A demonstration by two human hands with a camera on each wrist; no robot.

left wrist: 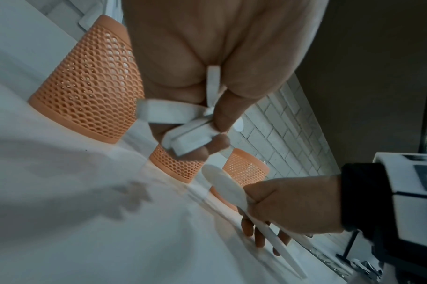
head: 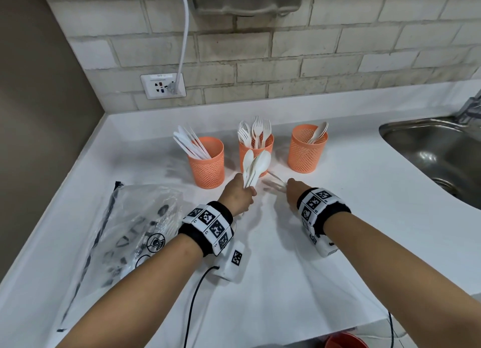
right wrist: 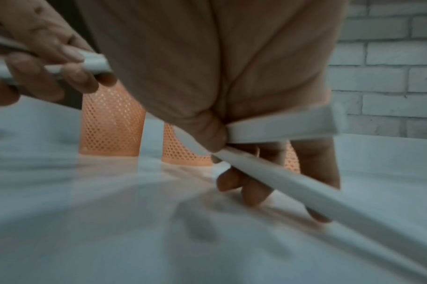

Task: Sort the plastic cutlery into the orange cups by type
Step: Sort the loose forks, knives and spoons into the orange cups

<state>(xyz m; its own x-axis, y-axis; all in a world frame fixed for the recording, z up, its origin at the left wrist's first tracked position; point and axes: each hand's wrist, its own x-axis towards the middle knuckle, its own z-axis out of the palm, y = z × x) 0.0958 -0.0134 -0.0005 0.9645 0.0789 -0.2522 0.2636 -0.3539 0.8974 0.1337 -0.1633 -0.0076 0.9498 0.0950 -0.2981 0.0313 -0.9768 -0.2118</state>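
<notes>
now left hand (head: 238,194) gripping spoons (head: 254,165), right hand (head: 293,190) pinching a spoon (left wrist: 228,189)

Matt white plastic spoons (head: 253,165); orange plastic mesh cups (head: 207,162); smooth white worktop (head: 351,217); brushed steel sink (head: 429,149); crinkled clear plastic bag (head: 135,222); rough pale brick wall (head: 286,48).
</notes>
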